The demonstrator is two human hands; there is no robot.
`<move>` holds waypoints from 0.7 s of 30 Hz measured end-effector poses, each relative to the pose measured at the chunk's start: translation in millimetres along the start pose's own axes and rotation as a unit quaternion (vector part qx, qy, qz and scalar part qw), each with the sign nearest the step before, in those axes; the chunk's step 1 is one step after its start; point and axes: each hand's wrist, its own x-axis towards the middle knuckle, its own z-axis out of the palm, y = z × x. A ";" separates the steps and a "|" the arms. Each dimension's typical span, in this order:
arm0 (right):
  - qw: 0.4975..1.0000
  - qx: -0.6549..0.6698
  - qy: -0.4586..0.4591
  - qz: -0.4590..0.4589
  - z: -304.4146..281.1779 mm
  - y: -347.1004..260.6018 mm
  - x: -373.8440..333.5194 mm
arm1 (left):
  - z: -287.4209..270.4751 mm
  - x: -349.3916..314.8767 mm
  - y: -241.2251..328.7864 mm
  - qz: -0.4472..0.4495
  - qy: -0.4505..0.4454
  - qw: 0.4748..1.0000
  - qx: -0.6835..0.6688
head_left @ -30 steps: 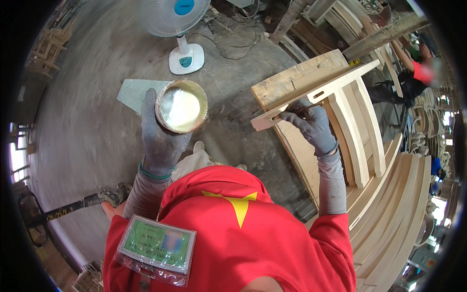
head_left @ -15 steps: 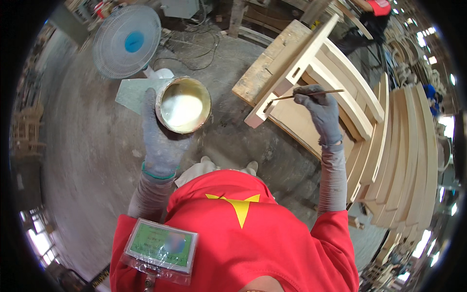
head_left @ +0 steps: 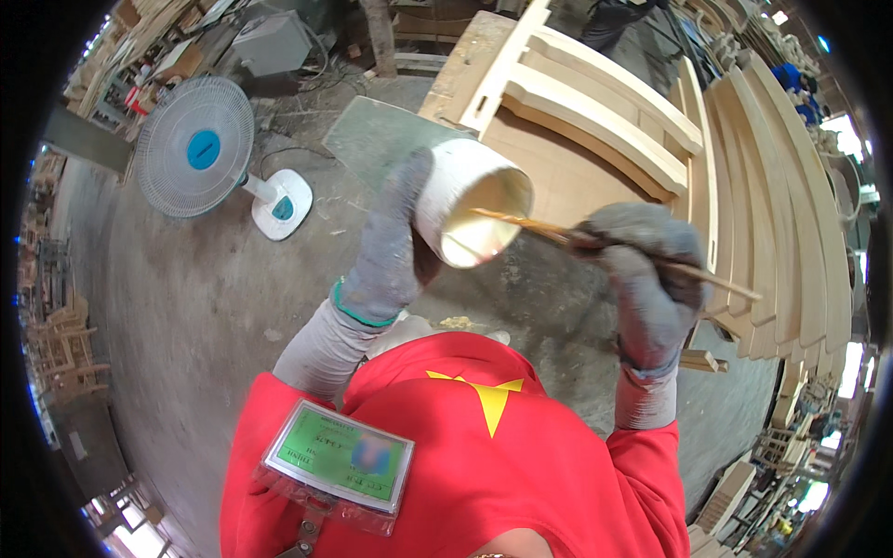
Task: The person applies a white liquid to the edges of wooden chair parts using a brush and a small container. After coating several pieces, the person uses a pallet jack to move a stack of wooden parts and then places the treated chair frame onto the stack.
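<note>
Thin wooden stick (head_left: 539, 226) reaching into a tilted white cup (head_left: 448, 186).
The gloved left hand (head_left: 395, 232) has its grip wrapped around the cup; the gloved right hand (head_left: 648, 270) grasps the stick mid-length, tip inside the mouth. Beyond lies a slatted wooden frame (head_left: 595, 116); a pedestal fan (head_left: 195, 149) stands left.

Your grey-gloved left hand (head_left: 389, 237): 11 o'clock off red-shirted chest (head_left: 484, 465), curled; grey-gloved right hand (head_left: 651, 279): 2 o'clock, fingers pinched.
</note>
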 end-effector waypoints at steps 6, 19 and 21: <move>0.995 0.012 0.088 0.049 -70.0 -44.1 -34.4 | 61.6 7.4 -46.6 -0.027 -0.103 0.994 -0.032; 0.975 0.039 0.217 0.006 -185.1 -50.2 -116.0 | 181.0 29.9 -164.5 -0.054 -0.093 0.993 -0.055; 0.971 0.047 0.232 -0.021 -195.6 -50.4 -121.8 | 192.5 31.6 -172.7 -0.062 -0.098 0.992 -0.041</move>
